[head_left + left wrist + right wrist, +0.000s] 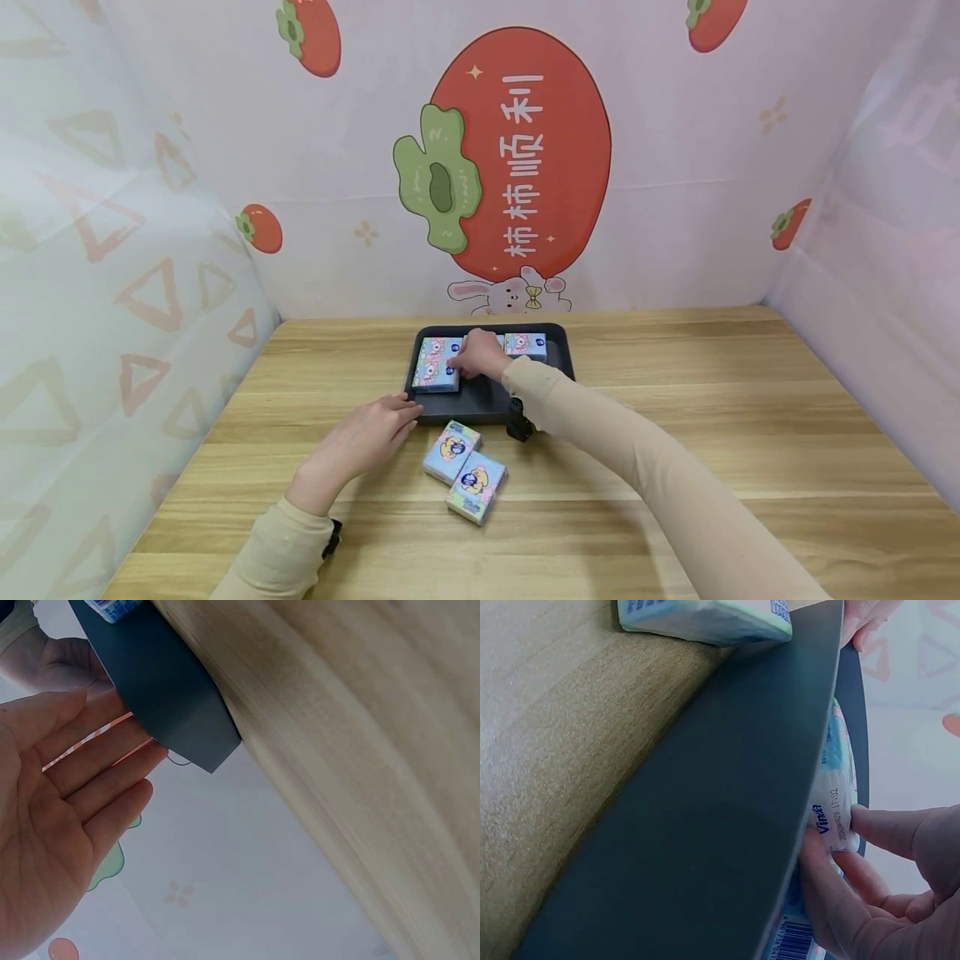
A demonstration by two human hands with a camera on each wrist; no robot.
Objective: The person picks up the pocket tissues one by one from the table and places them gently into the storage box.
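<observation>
Inside the dark tray (pixel 465 407), several small tissue packs sit along the back and left side. My right hand (pixel 483 354) reaches in and pinches a tissue pack (pixel 832 799) marked Vinda between thumb and fingers, seen in the right wrist view. Beside that hand lie the left tissue packs (pixel 435 367), and another tissue pack (pixel 527 344) is to its right. My left hand (pixel 375 429) has its fingers extended against the tray's left front corner; the left wrist view shows the open palm (pixel 45 847).
Two tissue packs with a yellow figure lie in front of the tray, one tissue pack (pixel 452 450) touching the other tissue pack (pixel 477 487). The wooden table (pixel 675 433) meets a printed backdrop (pixel 660 233) behind, with side curtains at left and right.
</observation>
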